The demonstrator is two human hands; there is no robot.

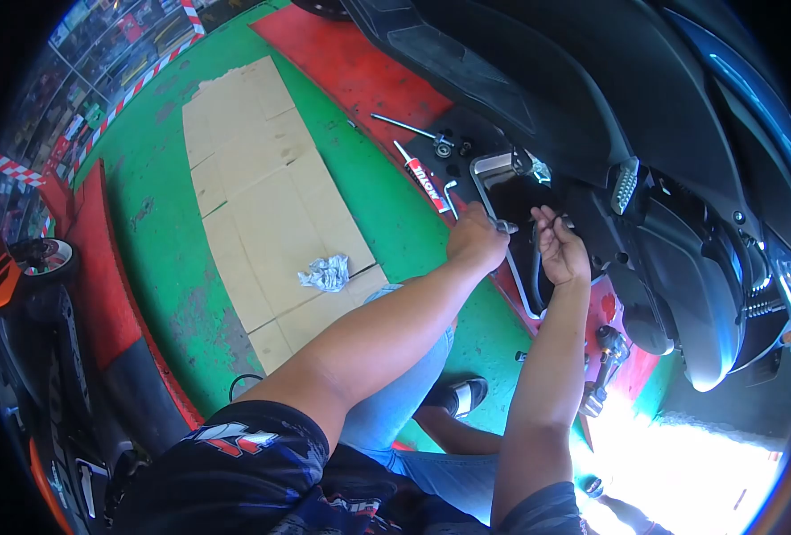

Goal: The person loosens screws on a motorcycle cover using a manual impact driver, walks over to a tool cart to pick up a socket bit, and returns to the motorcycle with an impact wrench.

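Observation:
My left hand (477,239) is closed around a small metal piece (506,226) that sticks out by its fingertips, over the near edge of a metal tray (534,309). To its right, my right hand (560,247) is palm up with curled fingers, pinching a small dark item too small to name. Both hands are beside the underside of a dark scooter (511,80). A red and white MOTUL tube (426,185) lies just beyond my left hand, with a small bent metal tool (451,198) next to it.
A ratchet wrench (404,126) and sockets lie on the red platform (324,53). A power driver (606,367) rests at the right. Flattened cardboard (253,169) with crumpled foil (326,274) covers part of the green floor. Another motorcycle (48,357) stands at the left.

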